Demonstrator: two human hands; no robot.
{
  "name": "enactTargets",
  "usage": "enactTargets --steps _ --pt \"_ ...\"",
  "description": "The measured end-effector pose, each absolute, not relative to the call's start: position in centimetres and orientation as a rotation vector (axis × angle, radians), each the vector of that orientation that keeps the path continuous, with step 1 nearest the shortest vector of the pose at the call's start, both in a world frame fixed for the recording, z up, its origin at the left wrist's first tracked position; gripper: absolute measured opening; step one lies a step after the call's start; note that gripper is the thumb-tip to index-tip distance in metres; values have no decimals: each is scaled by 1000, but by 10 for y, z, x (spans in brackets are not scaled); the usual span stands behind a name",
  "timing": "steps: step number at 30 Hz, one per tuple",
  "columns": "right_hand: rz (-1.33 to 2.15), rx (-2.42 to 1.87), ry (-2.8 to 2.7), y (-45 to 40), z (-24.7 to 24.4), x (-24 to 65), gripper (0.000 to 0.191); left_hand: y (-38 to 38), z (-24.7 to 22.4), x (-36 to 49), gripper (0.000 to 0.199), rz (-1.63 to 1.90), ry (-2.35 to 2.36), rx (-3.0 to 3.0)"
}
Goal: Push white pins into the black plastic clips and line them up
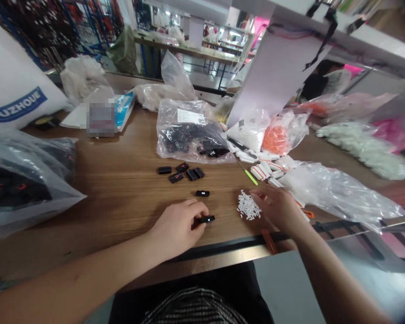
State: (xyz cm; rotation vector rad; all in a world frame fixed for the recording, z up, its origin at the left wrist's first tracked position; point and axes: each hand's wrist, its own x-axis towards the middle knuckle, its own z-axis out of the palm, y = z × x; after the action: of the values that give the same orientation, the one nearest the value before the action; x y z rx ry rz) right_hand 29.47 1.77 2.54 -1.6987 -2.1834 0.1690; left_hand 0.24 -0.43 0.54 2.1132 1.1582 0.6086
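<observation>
My left hand is closed with thumb and fingertips round a small black connector near the table's front edge. A white dot shows on that connector. Just beyond it lies another black connector with white spots. My right hand is at the right side of a pile of small white pieces; its fingertips are blurred, and whether they hold a piece cannot be made out. Farther back sit several black connectors in a loose group.
A clear bag of black parts stands behind the connectors. Another bag of black parts lies at the left. A green-handled tool, white-and-orange strips and a plastic bag lie at the right. A person is beyond the pillar.
</observation>
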Motion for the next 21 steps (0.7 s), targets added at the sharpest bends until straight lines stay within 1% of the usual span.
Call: enactTargets --steps 3,7,10,12,16,21 --pt "307 -1927 -2153 29 25 327 22 -4 5 2 16 598 1148 2119" --pt "409 -1979 -2140 28 22 333 22 -4 4 1 15 592 1133 2113" --pt "363 -1937 -2230 28 22 328 20 -4 4 2 14 583 1133 2099" --pt "271 -1865 -2339 31 25 325 19 -4 4 2 14 581 1130 2094" --pt "65 -1726 -2538 37 34 323 23 -3 3 1 14 581 1124 2097" --pt "133 -1772 -2529 35 41 328 23 -3 2 1 15 579 1132 2087"
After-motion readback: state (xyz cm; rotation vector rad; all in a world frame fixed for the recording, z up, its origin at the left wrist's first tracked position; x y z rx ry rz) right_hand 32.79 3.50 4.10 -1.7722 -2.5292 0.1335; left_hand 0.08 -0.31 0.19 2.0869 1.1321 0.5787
